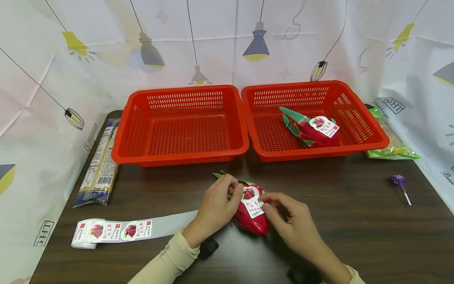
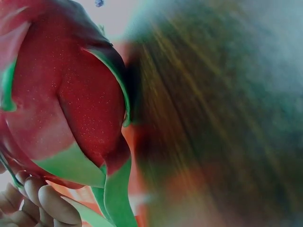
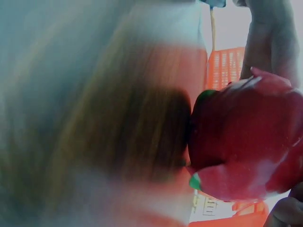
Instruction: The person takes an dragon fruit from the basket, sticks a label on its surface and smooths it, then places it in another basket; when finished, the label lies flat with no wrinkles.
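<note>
A red dragon fruit [image 1: 252, 225] with green-tipped scales lies on the dark table between both hands. On its upper side sits a white label [image 1: 252, 203] with a fruit picture and red characters. My left hand [image 1: 219, 205] pinches the label's left edge with thumb and forefinger. From the other side, my right hand [image 1: 294, 221] pinches the label's right edge. The left wrist view shows the dragon fruit [image 2: 71, 99] close up, with curled fingertips [image 2: 59, 205] by its green leaves. In the right wrist view the dragon fruit [image 3: 246, 137] fills the right side, fingers partly cut off.
Behind stand two red baskets: the left basket [image 1: 124, 154] and the right basket [image 1: 372, 144], which holds another labelled dragon fruit [image 1: 313, 132]. A label roll [image 1: 86, 234] trails its strip leftward of my left hand. Packets [image 1: 103, 165] and a lollipop [image 1: 399, 181] lie at the sides.
</note>
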Tool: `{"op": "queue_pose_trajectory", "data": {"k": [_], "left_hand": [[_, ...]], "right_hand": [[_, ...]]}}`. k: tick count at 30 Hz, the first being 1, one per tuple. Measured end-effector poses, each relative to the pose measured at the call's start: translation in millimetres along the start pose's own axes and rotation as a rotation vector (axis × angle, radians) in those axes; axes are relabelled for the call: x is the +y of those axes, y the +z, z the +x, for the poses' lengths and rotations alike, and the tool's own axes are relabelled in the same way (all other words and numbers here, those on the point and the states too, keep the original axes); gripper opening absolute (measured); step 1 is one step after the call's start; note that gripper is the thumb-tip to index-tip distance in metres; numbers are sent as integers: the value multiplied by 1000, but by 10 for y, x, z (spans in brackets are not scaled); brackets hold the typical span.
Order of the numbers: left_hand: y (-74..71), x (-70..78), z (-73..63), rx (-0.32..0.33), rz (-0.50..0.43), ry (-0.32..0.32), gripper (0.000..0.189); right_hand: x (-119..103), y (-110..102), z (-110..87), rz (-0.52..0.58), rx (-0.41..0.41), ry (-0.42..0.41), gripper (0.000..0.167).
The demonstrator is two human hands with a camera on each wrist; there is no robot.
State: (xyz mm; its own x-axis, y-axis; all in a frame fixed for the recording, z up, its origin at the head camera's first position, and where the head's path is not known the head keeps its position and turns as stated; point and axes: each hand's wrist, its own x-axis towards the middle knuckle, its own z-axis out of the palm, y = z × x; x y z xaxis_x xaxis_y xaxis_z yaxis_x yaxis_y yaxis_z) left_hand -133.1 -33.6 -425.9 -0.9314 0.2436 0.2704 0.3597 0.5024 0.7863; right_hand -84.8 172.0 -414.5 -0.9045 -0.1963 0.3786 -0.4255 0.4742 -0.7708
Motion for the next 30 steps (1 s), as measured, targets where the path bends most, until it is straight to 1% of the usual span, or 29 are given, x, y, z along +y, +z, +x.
{"op": "queue_pose_trajectory", "data": {"k": [3,7,11,13,14,16,17,18,19,20,21,22,23,25,26,27,28,30], "left_hand": [[0,-9,3,-2,-19,-9,7],[1,-44,-2,-6,-45,-16,7],[-12,-60,-3,-13,-48,-21,6],[-19,-59,-4,7,-36,-12,7],[-21,-54,-5,32,-23,4,7],[-29,-29,-12,101,14,71,8],[-31,-3,-14,127,41,123,9],[-31,27,-17,145,80,181,14],[-32,62,-18,142,128,242,24],[-35,103,-19,117,181,300,36],[-35,142,-19,68,235,350,51],[-33,176,-21,-5,280,382,65],[-28,207,-21,-87,327,399,80],[-10,244,-30,-242,416,388,106],[0,252,-36,-302,452,372,116],[11,254,-42,-347,480,354,124],[21,252,-49,-378,499,337,130],[40,243,-56,-397,533,330,137]], "right_hand": [[20,-5,-12,35,-5,27,28],[22,-28,-12,51,-21,50,27],[23,-44,-9,60,-23,73,26],[22,-44,-7,70,-23,78,26],[24,-44,-6,72,-23,79,26],[29,-41,-2,78,-28,76,25],[33,-43,-4,82,-31,74,25],[37,-47,-4,87,-34,72,24],[42,-51,-4,90,-36,69,25],[47,-55,-4,95,-39,65,24],[52,-60,-3,100,-41,60,25],[56,-66,-4,100,-43,58,25],[59,-70,-4,102,-45,57,25],[66,-78,-5,104,-47,63,25],[68,-81,-8,107,-51,66,25],[70,-83,-9,107,-52,68,25],[72,-84,-11,106,-54,71,25],[76,-89,-14,115,-56,77,25]]}}
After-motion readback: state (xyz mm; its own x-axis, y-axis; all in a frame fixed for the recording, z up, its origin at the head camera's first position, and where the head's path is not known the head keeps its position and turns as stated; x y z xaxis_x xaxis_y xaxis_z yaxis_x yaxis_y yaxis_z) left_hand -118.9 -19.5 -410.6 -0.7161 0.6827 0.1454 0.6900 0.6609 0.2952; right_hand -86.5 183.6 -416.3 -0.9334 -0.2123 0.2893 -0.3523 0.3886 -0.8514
